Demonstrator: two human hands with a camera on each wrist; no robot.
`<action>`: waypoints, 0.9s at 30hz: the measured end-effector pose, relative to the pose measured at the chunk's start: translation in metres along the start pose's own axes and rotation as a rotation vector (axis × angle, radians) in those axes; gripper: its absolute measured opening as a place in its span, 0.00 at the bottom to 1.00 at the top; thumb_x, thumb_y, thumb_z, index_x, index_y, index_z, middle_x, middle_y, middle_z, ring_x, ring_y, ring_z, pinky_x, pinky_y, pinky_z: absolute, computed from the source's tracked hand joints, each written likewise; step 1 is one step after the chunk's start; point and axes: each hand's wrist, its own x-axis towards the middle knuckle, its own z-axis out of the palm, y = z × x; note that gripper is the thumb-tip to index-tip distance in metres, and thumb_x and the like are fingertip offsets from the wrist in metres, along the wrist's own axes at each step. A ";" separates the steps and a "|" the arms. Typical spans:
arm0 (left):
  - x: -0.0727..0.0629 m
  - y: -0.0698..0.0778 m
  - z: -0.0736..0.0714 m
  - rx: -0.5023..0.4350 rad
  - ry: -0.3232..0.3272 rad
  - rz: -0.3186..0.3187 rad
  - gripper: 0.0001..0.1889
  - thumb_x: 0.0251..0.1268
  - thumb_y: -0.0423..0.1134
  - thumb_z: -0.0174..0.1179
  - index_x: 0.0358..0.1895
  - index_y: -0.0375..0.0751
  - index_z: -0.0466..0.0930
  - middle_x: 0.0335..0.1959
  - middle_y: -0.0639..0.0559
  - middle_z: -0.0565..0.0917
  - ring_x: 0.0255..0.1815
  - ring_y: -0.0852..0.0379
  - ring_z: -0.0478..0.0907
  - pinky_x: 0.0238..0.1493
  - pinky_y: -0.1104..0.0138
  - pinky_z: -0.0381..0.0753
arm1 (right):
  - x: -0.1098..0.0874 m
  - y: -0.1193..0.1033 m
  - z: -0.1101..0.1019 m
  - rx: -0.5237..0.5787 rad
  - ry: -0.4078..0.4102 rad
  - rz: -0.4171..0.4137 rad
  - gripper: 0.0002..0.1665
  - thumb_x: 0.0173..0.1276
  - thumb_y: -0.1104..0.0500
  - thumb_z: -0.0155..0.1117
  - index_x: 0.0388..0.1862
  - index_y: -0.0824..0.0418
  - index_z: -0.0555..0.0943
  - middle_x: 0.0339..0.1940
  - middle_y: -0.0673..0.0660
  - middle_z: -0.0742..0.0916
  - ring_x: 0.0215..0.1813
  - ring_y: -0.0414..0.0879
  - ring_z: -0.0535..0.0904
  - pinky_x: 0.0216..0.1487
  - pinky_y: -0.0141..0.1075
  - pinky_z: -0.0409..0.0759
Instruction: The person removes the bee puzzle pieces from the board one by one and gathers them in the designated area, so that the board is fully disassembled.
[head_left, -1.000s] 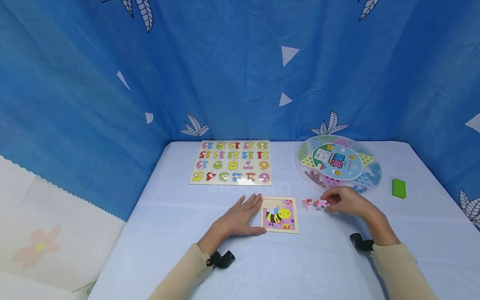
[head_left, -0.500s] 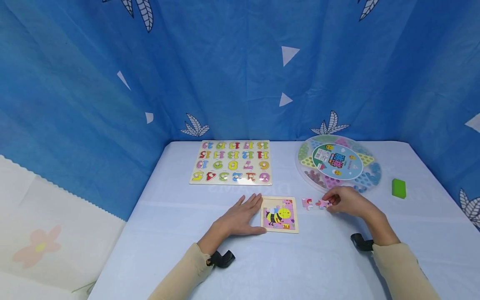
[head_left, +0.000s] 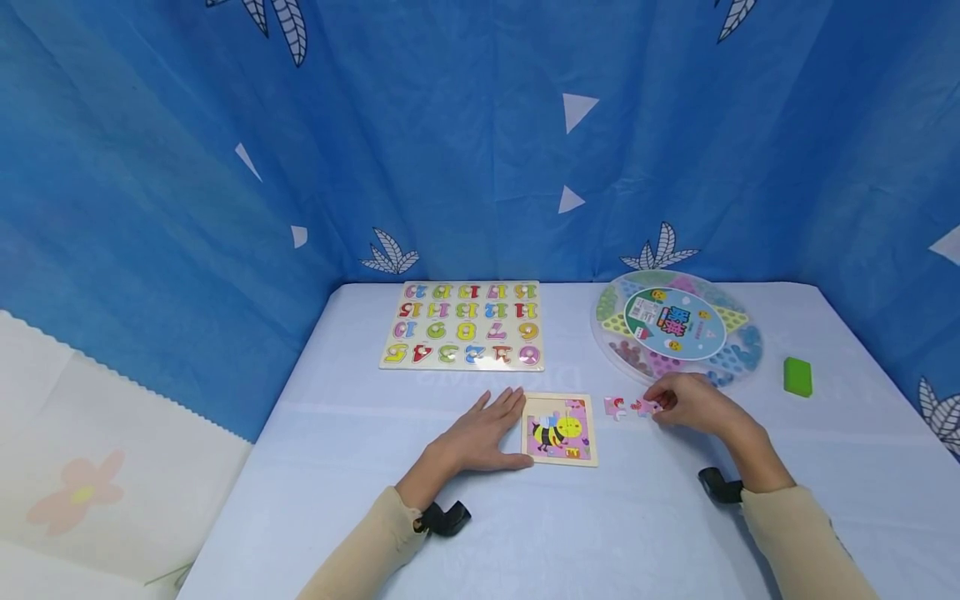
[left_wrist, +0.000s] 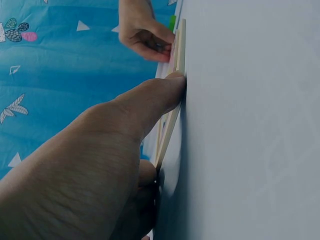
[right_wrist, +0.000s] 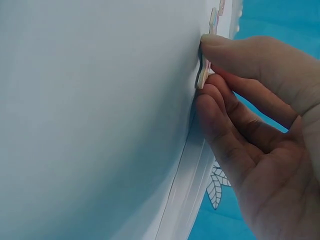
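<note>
A small square wooden jigsaw puzzle point(head_left: 559, 430) with a bee picture lies on the table; its upper left part shows bare wood. My left hand point(head_left: 482, 433) lies along its left side with fingers spread and straight. In the left wrist view, the thumb point(left_wrist: 160, 95) touches the puzzle tray's edge. Right of the tray, my right hand point(head_left: 693, 403) pinches a pink jigsaw piece point(head_left: 643, 407) between thumb and fingers, low over the table. The right wrist view shows that piece point(right_wrist: 204, 72) edge-on. Another pink jigsaw piece point(head_left: 615, 407) lies just left of it.
Behind the bee puzzle lies a number board point(head_left: 461, 326). A round clear game box point(head_left: 675, 325) stands at the back right, close beyond my right hand. A green block point(head_left: 798, 377) sits farther right. Blue curtains point(head_left: 480, 142) border the table.
The pinched jigsaw piece has shifted slightly right and turned, so a gap now shows between it and the other loose piece. My left hand has stayed in place.
</note>
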 end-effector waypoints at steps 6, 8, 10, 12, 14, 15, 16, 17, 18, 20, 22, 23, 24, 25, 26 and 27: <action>0.001 0.000 0.000 0.004 0.000 -0.002 0.53 0.60 0.73 0.50 0.79 0.44 0.44 0.81 0.55 0.43 0.82 0.58 0.39 0.82 0.56 0.39 | 0.000 -0.001 0.000 -0.002 -0.004 0.021 0.18 0.54 0.65 0.75 0.45 0.66 0.85 0.33 0.53 0.84 0.35 0.44 0.75 0.38 0.33 0.82; 0.001 0.000 0.000 0.005 -0.004 -0.001 0.52 0.60 0.73 0.50 0.79 0.44 0.44 0.81 0.56 0.43 0.82 0.58 0.38 0.82 0.56 0.38 | 0.000 -0.001 -0.001 0.006 -0.006 0.020 0.18 0.54 0.64 0.75 0.45 0.66 0.85 0.34 0.54 0.84 0.36 0.45 0.75 0.38 0.33 0.82; 0.000 0.000 0.000 0.001 -0.004 0.000 0.52 0.60 0.72 0.50 0.79 0.44 0.44 0.81 0.56 0.43 0.82 0.58 0.38 0.82 0.56 0.38 | -0.001 -0.001 -0.001 0.016 0.000 0.023 0.19 0.54 0.64 0.75 0.46 0.66 0.85 0.34 0.54 0.85 0.36 0.45 0.75 0.38 0.32 0.81; 0.000 0.000 0.000 -0.001 -0.006 0.000 0.52 0.60 0.72 0.50 0.79 0.44 0.44 0.81 0.56 0.43 0.82 0.58 0.38 0.82 0.56 0.38 | -0.002 -0.002 -0.002 0.031 0.008 0.012 0.20 0.54 0.63 0.76 0.46 0.66 0.85 0.35 0.54 0.85 0.37 0.45 0.75 0.37 0.30 0.81; 0.000 0.000 0.000 0.000 -0.006 -0.001 0.52 0.60 0.72 0.50 0.79 0.44 0.44 0.81 0.56 0.43 0.82 0.58 0.38 0.82 0.56 0.38 | -0.002 -0.003 -0.004 0.052 0.016 -0.004 0.20 0.55 0.62 0.76 0.47 0.65 0.85 0.36 0.54 0.85 0.37 0.45 0.75 0.36 0.29 0.80; 0.000 0.000 0.000 0.000 -0.006 -0.002 0.52 0.60 0.72 0.50 0.79 0.44 0.44 0.81 0.56 0.43 0.82 0.58 0.38 0.82 0.56 0.38 | -0.002 -0.003 -0.004 0.060 0.021 -0.009 0.20 0.55 0.61 0.76 0.47 0.65 0.85 0.36 0.54 0.85 0.37 0.45 0.75 0.36 0.28 0.80; 0.000 0.000 0.000 0.002 -0.006 -0.003 0.52 0.60 0.72 0.50 0.79 0.44 0.44 0.81 0.56 0.43 0.82 0.58 0.38 0.82 0.56 0.39 | -0.002 -0.003 -0.004 0.069 0.025 -0.019 0.20 0.55 0.61 0.76 0.47 0.65 0.85 0.36 0.54 0.85 0.37 0.45 0.75 0.35 0.27 0.80; 0.000 0.000 0.000 0.001 -0.005 -0.003 0.52 0.60 0.72 0.50 0.79 0.44 0.44 0.81 0.56 0.43 0.82 0.58 0.38 0.82 0.55 0.39 | -0.002 -0.003 -0.004 0.078 0.026 -0.030 0.20 0.55 0.61 0.75 0.47 0.65 0.85 0.36 0.54 0.85 0.37 0.45 0.75 0.35 0.27 0.79; 0.000 0.001 0.000 0.001 -0.004 -0.002 0.52 0.60 0.72 0.50 0.79 0.44 0.44 0.81 0.56 0.43 0.82 0.58 0.38 0.82 0.55 0.39 | -0.001 -0.003 -0.004 0.088 0.028 -0.034 0.19 0.55 0.61 0.75 0.46 0.65 0.85 0.36 0.54 0.85 0.37 0.45 0.75 0.34 0.26 0.79; 0.000 0.001 0.000 0.001 -0.003 0.000 0.52 0.60 0.72 0.50 0.79 0.44 0.44 0.81 0.55 0.43 0.82 0.58 0.38 0.82 0.55 0.39 | 0.000 -0.002 -0.002 0.106 0.029 -0.038 0.18 0.56 0.61 0.75 0.46 0.64 0.85 0.36 0.53 0.85 0.37 0.45 0.75 0.34 0.26 0.79; 0.000 0.001 0.000 -0.001 -0.003 0.002 0.52 0.60 0.72 0.50 0.79 0.44 0.44 0.81 0.55 0.43 0.82 0.58 0.38 0.82 0.55 0.39 | 0.002 -0.001 0.000 0.122 0.025 -0.047 0.18 0.56 0.61 0.75 0.46 0.64 0.85 0.35 0.53 0.84 0.37 0.45 0.75 0.34 0.26 0.79; 0.000 0.001 0.000 -0.002 -0.002 0.003 0.52 0.60 0.72 0.50 0.79 0.43 0.44 0.81 0.55 0.43 0.82 0.57 0.38 0.82 0.55 0.39 | 0.003 -0.001 0.001 0.130 0.023 -0.052 0.19 0.56 0.60 0.75 0.46 0.64 0.85 0.35 0.53 0.84 0.37 0.45 0.75 0.35 0.26 0.79; 0.000 0.001 0.000 -0.001 -0.002 0.003 0.52 0.60 0.72 0.50 0.79 0.43 0.44 0.81 0.55 0.43 0.82 0.57 0.38 0.82 0.55 0.39 | 0.004 -0.001 0.002 0.139 0.022 -0.056 0.18 0.56 0.60 0.75 0.46 0.64 0.85 0.35 0.53 0.84 0.37 0.45 0.75 0.35 0.26 0.79; 0.000 0.001 0.000 -0.002 -0.002 0.003 0.52 0.60 0.72 0.50 0.79 0.43 0.44 0.81 0.55 0.43 0.82 0.57 0.38 0.82 0.55 0.39 | 0.006 -0.002 0.003 0.145 0.021 -0.063 0.19 0.56 0.60 0.75 0.46 0.64 0.85 0.35 0.53 0.85 0.37 0.45 0.76 0.35 0.26 0.79; 0.000 0.001 0.000 0.000 -0.002 0.003 0.52 0.60 0.72 0.50 0.79 0.43 0.44 0.81 0.55 0.43 0.82 0.57 0.39 0.82 0.55 0.39 | 0.007 -0.003 0.003 0.153 0.022 -0.070 0.19 0.55 0.60 0.76 0.45 0.64 0.85 0.35 0.54 0.85 0.37 0.45 0.76 0.35 0.25 0.79; 0.000 0.001 0.000 0.001 -0.002 0.002 0.52 0.60 0.72 0.50 0.79 0.43 0.44 0.81 0.55 0.43 0.82 0.57 0.39 0.82 0.55 0.39 | 0.007 -0.004 0.004 0.160 0.021 -0.078 0.19 0.55 0.60 0.76 0.45 0.64 0.85 0.35 0.54 0.85 0.37 0.45 0.76 0.36 0.25 0.80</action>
